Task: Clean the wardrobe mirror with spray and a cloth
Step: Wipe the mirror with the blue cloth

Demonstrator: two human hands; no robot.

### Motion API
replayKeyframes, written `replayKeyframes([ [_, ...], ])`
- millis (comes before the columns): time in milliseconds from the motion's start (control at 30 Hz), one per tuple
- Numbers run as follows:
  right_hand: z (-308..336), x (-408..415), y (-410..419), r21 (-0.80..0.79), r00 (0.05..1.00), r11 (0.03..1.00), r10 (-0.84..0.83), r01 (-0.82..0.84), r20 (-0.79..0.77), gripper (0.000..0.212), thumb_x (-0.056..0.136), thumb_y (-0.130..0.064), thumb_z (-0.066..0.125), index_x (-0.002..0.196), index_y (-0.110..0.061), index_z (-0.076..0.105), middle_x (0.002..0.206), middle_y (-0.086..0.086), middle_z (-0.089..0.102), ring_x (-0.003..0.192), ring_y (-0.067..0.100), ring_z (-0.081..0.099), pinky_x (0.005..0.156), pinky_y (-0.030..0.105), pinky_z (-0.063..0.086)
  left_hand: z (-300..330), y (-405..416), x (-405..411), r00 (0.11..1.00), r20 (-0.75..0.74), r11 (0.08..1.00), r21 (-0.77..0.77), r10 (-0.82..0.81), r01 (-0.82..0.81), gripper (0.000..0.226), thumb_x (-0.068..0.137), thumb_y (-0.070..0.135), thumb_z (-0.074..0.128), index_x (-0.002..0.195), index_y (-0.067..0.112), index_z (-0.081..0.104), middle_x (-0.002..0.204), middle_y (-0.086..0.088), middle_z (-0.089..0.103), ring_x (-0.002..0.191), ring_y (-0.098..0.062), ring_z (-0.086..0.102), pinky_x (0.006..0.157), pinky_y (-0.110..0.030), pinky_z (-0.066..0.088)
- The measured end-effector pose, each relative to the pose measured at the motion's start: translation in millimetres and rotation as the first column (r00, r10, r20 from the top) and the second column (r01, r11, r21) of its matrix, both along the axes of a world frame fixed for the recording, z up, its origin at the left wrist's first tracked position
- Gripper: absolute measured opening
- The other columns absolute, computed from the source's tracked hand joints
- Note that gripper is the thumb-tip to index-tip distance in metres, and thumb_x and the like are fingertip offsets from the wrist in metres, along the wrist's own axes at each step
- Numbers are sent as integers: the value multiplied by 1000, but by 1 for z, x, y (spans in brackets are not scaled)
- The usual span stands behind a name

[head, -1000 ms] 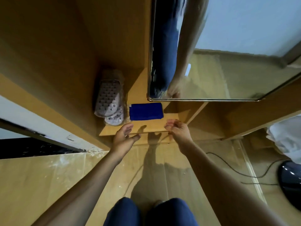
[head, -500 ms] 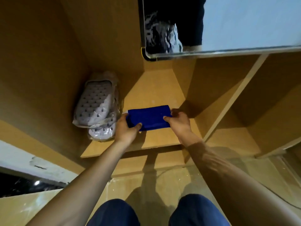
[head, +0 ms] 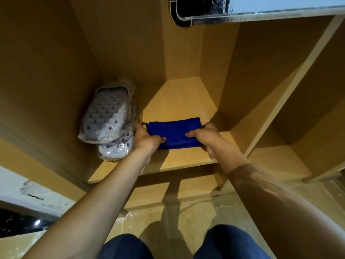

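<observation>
A folded blue cloth lies on the low wooden shelf inside the wardrobe. My left hand grips its left end, thumb on top. My right hand grips its right end the same way. The lower edge of the wardrobe mirror shows at the top of the view, in a metal frame. No spray bottle is in view.
A pair of grey perforated slippers in a plastic bag sits on the shelf just left of the cloth, touching my left hand. Wooden dividers form more compartments to the right. My knees are near the glossy floor.
Both hands went from hovering in front of the shelf to taking hold of the cloth's two ends. My head dropped lower, so the mirror slid up out of view.
</observation>
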State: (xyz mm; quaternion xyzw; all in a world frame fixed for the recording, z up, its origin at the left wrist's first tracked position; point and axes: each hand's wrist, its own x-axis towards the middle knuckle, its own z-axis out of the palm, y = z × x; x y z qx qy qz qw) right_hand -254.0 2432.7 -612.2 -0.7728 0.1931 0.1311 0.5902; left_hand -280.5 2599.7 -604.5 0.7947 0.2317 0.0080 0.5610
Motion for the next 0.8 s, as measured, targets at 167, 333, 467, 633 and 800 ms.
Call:
replayKeyframes([
  [167,-2,-14,-5,142,999,990,-29,22,45,44,77,-18,77,112,-19,51,111,4,64,102,24,63,91,45,55,5,3,-5,996,-79,974,-217,51,-67,64,80,12,76,134,6,42,135,-10,51,121,-29,51,101,-42,47],
  [333,21,-46,-12,252,996,968,-9,-14,90,35,88,-14,69,117,-19,51,115,2,65,104,20,65,92,43,56,29,-2,-27,987,-154,929,-356,50,-102,49,83,5,72,126,0,50,129,-16,59,116,-31,57,100,-47,48],
  [467,70,-75,-20,312,1000,950,-26,29,-13,37,89,-7,67,117,-17,46,110,1,63,100,19,64,81,32,57,74,-6,-50,977,-212,914,-394,17,-102,31,86,1,68,111,9,52,121,-12,61,110,-28,60,99,-43,48],
  [633,144,-125,-30,347,987,930,-73,119,-143,49,85,-2,69,128,-12,47,121,6,63,110,24,63,95,41,53,141,-10,-84,945,-318,939,-340,-73,-42,30,86,2,69,113,4,58,112,-10,67,96,-24,65,79,-32,50],
  [800,240,-178,-46,378,970,911,-78,164,-231,42,85,1,68,122,-13,54,122,7,66,112,25,63,99,46,50,221,-14,-127,896,-424,964,-267,-133,17,39,78,11,78,110,1,58,108,-10,70,96,-24,67,70,-34,55],
])
